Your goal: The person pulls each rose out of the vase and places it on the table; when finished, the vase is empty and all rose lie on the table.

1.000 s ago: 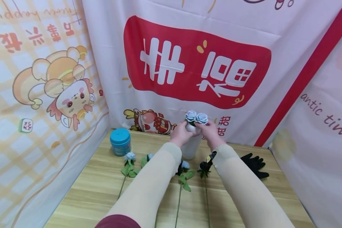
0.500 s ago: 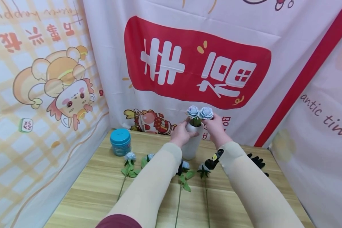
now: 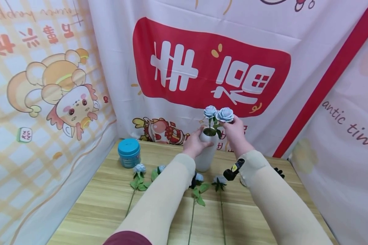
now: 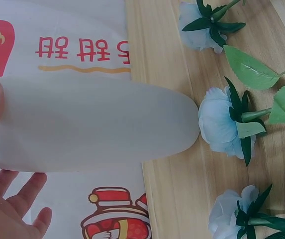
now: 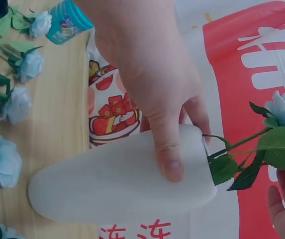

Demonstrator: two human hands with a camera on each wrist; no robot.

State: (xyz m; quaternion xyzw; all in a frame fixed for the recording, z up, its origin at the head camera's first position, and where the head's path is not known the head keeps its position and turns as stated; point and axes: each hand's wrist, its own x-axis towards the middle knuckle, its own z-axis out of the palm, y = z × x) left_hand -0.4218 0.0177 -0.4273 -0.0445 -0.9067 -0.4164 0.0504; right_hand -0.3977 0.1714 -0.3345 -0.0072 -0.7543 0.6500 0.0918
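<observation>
My left hand (image 3: 194, 144) grips the neck of a white vase (image 3: 203, 158) standing at the back of the table. In the right wrist view its thumb lies along the vase wall, just below the mouth. Two pale blue roses, a left rose (image 3: 210, 111) and a right rose (image 3: 225, 114), rise above the vase mouth with their blooms side by side. Green leaves (image 5: 281, 149) and part of a stem show at the mouth; the lower stems are hidden inside. My right hand (image 3: 235, 134) pinches the right rose beneath its bloom, where the fingertips are partly hidden.
Several more blue roses lie on the wooden table (image 3: 95, 211), among them a rose (image 4: 222, 122) close to the vase's base. A blue-lidded tub (image 3: 129, 153) stands at the back left. A black glove (image 3: 279, 172) lies at right, mostly behind the right sleeve. Printed cloth (image 3: 116, 68) surrounds the table.
My right hand has moved up and right, and both blooms have risen from close at the vase mouth to well above it, baring stems and leaves. My left hand stays on the vase.
</observation>
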